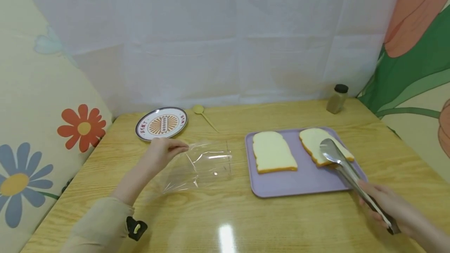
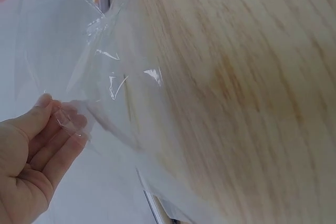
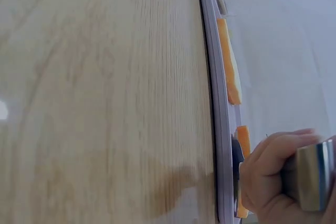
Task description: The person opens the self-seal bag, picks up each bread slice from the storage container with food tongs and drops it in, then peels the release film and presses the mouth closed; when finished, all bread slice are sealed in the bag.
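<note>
Between thumb and fingers my left hand [image 1: 163, 152] pinches the edge of a clear plastic bag [image 1: 207, 163], which hangs over the table's middle; the left wrist view shows the bag [image 2: 113, 61] spreading from the fingertips. My right hand [image 1: 384, 202] grips metal tongs [image 1: 358, 180] by the handle. One tong end lies over the right bread slice [image 1: 314, 143] and the other is at its lower edge. That slice sits slightly turned on a purple tray [image 1: 281, 186]. A second bread slice [image 1: 274, 151] lies flat on the tray's left half.
A white patterned plate [image 1: 144, 126] stands at the back left, with a yellow spoon [image 1: 198, 109] beside it. Toward the back right is a spice jar [image 1: 336, 100] with a black lid. A white cloth [image 1: 183, 50] hangs behind the wooden table [image 1: 183, 225].
</note>
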Demonstrator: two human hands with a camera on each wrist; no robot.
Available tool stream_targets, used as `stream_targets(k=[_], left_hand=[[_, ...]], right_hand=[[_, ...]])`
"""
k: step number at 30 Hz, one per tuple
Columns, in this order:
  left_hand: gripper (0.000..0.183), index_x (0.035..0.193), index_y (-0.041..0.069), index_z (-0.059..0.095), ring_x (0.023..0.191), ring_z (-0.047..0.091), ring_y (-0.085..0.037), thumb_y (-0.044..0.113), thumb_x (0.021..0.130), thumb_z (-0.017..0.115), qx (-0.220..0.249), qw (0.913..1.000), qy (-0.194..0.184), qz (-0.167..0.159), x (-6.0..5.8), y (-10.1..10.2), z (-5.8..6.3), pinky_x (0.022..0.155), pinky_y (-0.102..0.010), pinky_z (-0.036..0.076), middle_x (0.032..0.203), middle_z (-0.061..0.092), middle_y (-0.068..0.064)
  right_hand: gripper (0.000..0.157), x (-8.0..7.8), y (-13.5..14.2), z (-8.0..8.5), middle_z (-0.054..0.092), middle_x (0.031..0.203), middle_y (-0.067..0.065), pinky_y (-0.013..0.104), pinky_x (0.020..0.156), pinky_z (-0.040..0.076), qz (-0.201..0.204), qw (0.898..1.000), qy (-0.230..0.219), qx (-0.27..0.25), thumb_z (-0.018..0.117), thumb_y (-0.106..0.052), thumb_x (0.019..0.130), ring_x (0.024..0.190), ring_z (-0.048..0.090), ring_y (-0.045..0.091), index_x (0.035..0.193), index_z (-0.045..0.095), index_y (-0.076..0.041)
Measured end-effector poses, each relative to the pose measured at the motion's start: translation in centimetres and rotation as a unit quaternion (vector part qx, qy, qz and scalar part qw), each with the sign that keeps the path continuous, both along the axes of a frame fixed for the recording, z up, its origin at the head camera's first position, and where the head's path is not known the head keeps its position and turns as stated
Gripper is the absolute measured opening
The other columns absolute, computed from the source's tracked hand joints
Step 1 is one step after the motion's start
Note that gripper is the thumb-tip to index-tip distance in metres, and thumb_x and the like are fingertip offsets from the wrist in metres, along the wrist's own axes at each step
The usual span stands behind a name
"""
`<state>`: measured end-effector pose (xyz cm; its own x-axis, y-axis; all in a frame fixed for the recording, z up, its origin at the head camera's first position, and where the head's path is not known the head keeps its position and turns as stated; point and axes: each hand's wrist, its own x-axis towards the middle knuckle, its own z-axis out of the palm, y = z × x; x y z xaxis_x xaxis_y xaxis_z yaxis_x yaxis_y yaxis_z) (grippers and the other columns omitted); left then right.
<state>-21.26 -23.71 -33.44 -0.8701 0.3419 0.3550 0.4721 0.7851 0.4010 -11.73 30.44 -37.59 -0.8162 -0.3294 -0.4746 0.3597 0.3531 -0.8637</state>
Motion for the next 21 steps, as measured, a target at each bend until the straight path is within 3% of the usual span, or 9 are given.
stream_targets(k=[11, 21], left_hand=[[0.009, 0.089, 0.002, 0.074, 0.073, 0.070, -0.021, 0.008, 0.083, 0.069, -0.006, 0.9999, -0.001, 0.009, 0.5, -0.3, 0.7, 0.062, -0.028, 0.057, 0.083, 0.074, -0.012], [0.009, 0.088, 0.001, 0.074, 0.071, 0.070, -0.022, 0.004, 0.081, 0.070, 0.006, 1.0000, 0.004, -0.005, 0.8, -0.6, 0.9, 0.061, -0.023, 0.057, 0.082, 0.073, -0.013]], right_hand=[[0.045, -1.5, -0.6, 0.1, 0.043, 0.053, -0.011, 0.015, 0.040, 0.041, -0.018, 1.000, 0.015, -0.003, 0.027, -0.046, 0.102, 0.043, 0.043, -0.001, 0.085, 0.050, -0.011], [0.045, -2.4, -0.7, 0.4, 0.044, 0.055, -0.010, 0.012, 0.038, 0.039, -0.020, 1.000, 0.017, -0.004, 0.025, -0.042, 0.103, 0.043, 0.042, -0.001, 0.085, 0.050, -0.009]])
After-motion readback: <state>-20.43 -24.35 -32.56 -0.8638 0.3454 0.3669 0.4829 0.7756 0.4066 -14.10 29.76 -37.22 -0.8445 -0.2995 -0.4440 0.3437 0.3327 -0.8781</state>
